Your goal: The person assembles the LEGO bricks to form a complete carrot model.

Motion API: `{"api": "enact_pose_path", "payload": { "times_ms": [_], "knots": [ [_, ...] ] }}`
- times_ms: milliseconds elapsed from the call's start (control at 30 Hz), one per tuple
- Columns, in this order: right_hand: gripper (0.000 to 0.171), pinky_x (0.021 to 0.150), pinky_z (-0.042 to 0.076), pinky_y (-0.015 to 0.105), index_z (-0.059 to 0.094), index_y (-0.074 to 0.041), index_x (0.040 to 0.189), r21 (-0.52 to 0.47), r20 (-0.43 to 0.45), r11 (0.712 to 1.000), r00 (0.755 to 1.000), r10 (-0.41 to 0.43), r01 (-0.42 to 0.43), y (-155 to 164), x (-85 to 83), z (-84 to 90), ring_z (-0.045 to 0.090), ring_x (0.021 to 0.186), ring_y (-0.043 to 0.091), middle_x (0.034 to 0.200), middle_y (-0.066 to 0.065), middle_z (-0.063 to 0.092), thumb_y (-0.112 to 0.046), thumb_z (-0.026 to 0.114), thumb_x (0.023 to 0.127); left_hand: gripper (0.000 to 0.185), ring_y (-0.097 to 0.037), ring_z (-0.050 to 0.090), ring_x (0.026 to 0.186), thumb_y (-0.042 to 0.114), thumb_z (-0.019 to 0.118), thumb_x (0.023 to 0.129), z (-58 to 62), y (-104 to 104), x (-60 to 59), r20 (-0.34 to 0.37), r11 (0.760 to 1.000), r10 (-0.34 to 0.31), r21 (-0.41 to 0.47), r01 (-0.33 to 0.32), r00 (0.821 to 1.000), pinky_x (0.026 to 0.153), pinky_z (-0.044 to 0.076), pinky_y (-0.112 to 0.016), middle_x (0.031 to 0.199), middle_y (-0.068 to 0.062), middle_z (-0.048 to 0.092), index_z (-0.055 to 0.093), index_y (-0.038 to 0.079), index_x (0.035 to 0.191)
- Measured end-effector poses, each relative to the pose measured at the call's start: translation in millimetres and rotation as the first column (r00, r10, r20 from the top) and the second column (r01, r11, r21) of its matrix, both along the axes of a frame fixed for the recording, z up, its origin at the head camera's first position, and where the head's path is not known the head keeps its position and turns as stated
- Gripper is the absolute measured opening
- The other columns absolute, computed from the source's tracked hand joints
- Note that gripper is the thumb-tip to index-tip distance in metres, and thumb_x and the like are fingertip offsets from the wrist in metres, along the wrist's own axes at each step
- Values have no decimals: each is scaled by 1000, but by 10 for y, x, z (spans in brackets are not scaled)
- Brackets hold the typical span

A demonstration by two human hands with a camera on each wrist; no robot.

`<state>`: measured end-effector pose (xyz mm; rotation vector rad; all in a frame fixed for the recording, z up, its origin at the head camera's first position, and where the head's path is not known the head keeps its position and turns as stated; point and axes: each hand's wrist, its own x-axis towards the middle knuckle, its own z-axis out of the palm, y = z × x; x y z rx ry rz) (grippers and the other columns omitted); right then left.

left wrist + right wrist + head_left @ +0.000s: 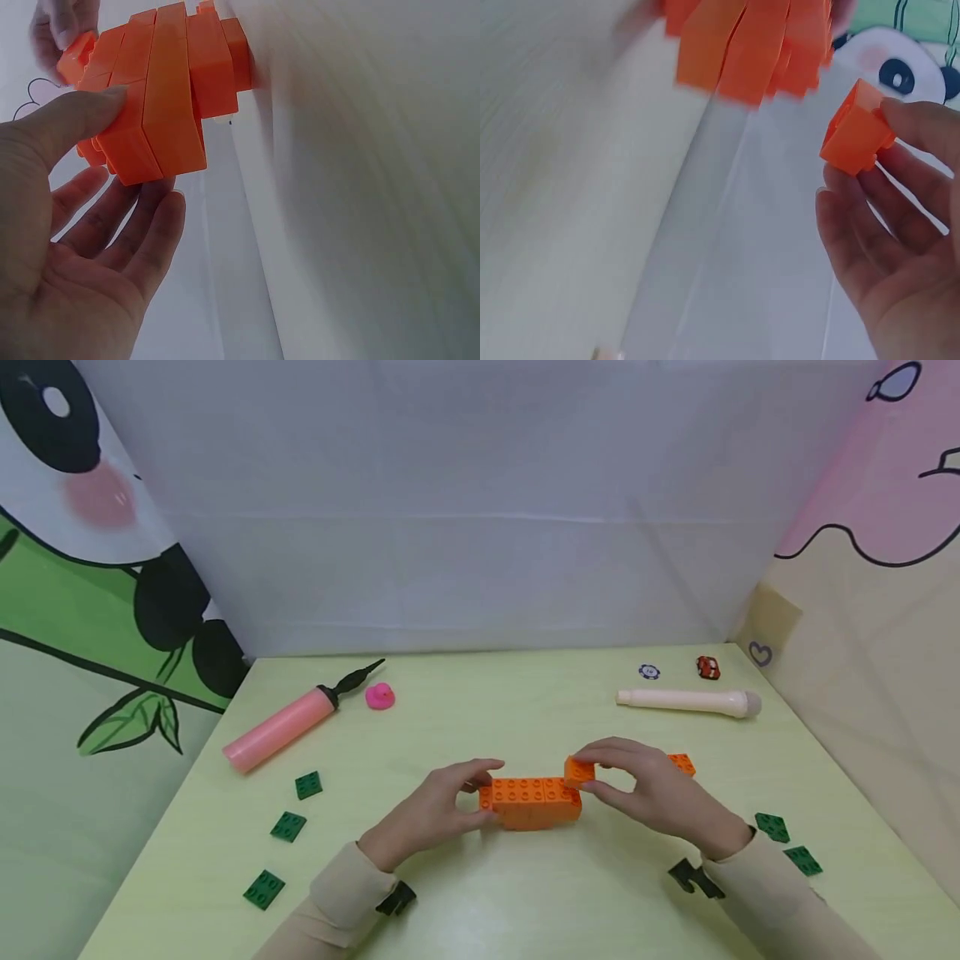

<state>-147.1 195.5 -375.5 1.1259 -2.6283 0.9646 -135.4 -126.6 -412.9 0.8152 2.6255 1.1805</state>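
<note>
Pale green table (465,718), panda backdrop. Left hand (431,814) grips left end of orange block stack (534,802) at centre. Right hand (648,793) pinches small orange brick (579,771) over stack's right end. Risk: studs misaligned, brick skews; stack slides if left grip weak.

I can read no words, brands or labels here. The small round chip (648,672) just behind my cream microphone (688,702) carries a mark in its middle, too small to make out. A heart outline (760,653) is drawn on the wall beside that microphone.
</note>
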Motion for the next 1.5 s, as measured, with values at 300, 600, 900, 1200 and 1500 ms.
{"api": "enact_pose_path", "payload": {
  "times_ms": [300,600,900,1200,1500],
  "knots": [
    [31,90,56,33,70,-15,123,-27,40,989,988,149,-148,-316,-23,-61,62,112,11,121,-9,65,-16,73,92,60,-16,62,108,20,76,90,0,18,-10,50,1000,-1,-8,1,999,99,52,-38,123,1,64,51,10,144],
    [33,89,57,38,69,-17,127,-33,133,989,980,149,-146,-339,-23,-51,62,109,9,122,-11,65,-21,71,94,57,-15,61,111,22,75,91,15,9,0,65,1000,-6,-11,7,998,100,51,-38,131,2,62,54,10,142],
    [36,83,58,31,69,-14,127,-21,108,982,976,188,-187,-343,-43,-20,62,103,7,119,-10,67,-15,74,91,56,-15,62,111,19,75,90,26,7,-5,35,1000,-15,6,15,999,100,51,-38,133,1,62,54,9,141],
    [45,98,52,44,60,-20,137,14,187,999,982,27,-30,-130,-114,-63,59,118,16,133,-6,62,-36,67,96,56,-16,62,111,19,75,90,13,4,-10,7,1000,-24,4,24,1000,99,52,-37,133,-1,62,54,8,141],
    [51,103,42,59,56,-1,137,324,181,915,934,-309,240,871,-407,-228,51,127,42,137,21,57,-22,71,93,57,-14,61,110,21,76,90,-18,3,2,26,1000,-19,6,19,999,99,51,-36,131,2,63,54,10,142]
  ]
}}
